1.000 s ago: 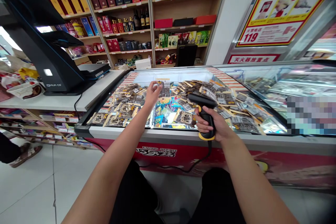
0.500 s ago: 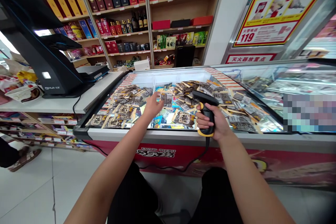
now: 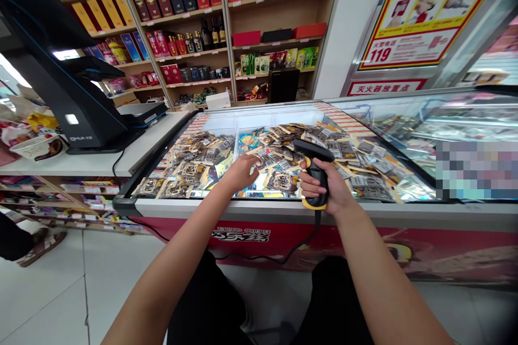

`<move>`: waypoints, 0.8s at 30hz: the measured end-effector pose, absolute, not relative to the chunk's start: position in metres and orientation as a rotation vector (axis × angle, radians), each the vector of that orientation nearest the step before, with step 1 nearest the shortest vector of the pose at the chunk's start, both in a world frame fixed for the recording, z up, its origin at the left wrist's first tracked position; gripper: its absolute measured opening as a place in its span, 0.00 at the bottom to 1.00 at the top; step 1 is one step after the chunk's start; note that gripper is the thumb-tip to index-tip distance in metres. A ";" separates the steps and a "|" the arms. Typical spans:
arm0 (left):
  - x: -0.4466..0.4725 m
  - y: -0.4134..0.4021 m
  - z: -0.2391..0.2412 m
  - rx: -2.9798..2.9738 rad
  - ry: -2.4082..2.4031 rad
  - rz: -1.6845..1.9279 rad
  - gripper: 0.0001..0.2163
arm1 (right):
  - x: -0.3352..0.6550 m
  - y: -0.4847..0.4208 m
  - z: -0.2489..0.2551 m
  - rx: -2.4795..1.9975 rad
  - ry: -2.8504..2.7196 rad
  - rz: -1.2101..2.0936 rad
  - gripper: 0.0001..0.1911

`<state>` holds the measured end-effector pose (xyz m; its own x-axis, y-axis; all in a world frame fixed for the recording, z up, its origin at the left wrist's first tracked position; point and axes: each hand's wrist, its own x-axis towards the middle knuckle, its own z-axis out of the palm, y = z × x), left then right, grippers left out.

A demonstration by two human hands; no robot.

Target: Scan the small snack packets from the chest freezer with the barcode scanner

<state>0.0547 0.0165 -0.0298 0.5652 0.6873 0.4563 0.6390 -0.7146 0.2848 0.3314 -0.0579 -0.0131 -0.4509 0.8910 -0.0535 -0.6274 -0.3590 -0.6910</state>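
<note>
My right hand (image 3: 318, 186) is wrapped around the grip of a black and yellow barcode scanner (image 3: 313, 151), whose head points left over the freezer. A cable hangs from the bottom of the grip. My left hand (image 3: 243, 172) is over the middle of the glass top, fingers bent and apart, its fingertips beside a brown snack packet (image 3: 267, 160). Whether they touch it is hard to see. Several similar brown and tan packets form a left pile (image 3: 190, 170) and a larger right pile (image 3: 343, 148). A white-labelled packet (image 3: 282, 180) lies near the front edge.
The chest freezer (image 3: 283, 207) has a grey front rim and a red front. At left, a black checkout terminal (image 3: 93, 97) and a bowl (image 3: 38, 146) stand on a white counter (image 3: 137, 151). Shelves of boxes and bottles rise behind. Another person's foot (image 3: 42, 248) shows at left.
My left hand has moved slightly right and toward me. Packets around the middle have shifted, uncovering more of the blue print beneath. My right hand still holds the scanner, nearly unmoved.
</note>
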 end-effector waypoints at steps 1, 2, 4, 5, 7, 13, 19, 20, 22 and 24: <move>0.055 0.016 -0.031 2.718 1.138 0.841 0.15 | 0.331 -0.058 -0.013 -0.530 -0.745 1.943 0.15; 0.054 0.016 -0.031 2.723 1.132 0.837 0.15 | 0.331 -0.059 -0.012 -0.531 -0.744 1.944 0.15; 0.054 0.014 -0.029 2.708 1.127 0.818 0.15 | 0.330 -0.060 -0.012 -0.533 -0.740 1.943 0.15; 0.053 0.012 -0.027 2.694 1.146 0.809 0.15 | 0.330 -0.060 -0.011 -0.533 -0.736 1.941 0.15; 0.053 0.009 -0.021 2.663 1.281 0.797 0.16 | 0.330 -0.060 -0.011 -0.532 -0.728 1.939 0.14; 0.024 0.023 0.015 2.420 2.219 0.619 0.18 | 0.330 -0.059 -0.011 -0.585 -0.697 1.957 0.11; -0.070 0.075 0.054 2.115 2.497 0.400 0.27 | 0.330 -0.058 -0.013 -0.651 -0.682 1.956 0.10; -0.084 0.083 0.058 2.086 2.448 0.338 0.28 | 0.330 -0.058 -0.014 -0.662 -0.687 1.953 0.11; -0.104 0.097 0.062 2.059 2.361 0.248 0.30 | 0.330 -0.057 -0.013 -0.682 -0.697 1.945 0.11; -0.112 0.107 0.062 2.073 2.305 0.201 0.29 | 0.330 -0.056 -0.013 -0.699 -0.702 1.935 0.11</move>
<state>-0.1120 0.1072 0.0621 -0.1094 0.9922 0.0600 0.9876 0.1016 0.1194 0.3299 -0.0562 -0.0130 -0.4055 0.8956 -0.1827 -0.5701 -0.4040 -0.7154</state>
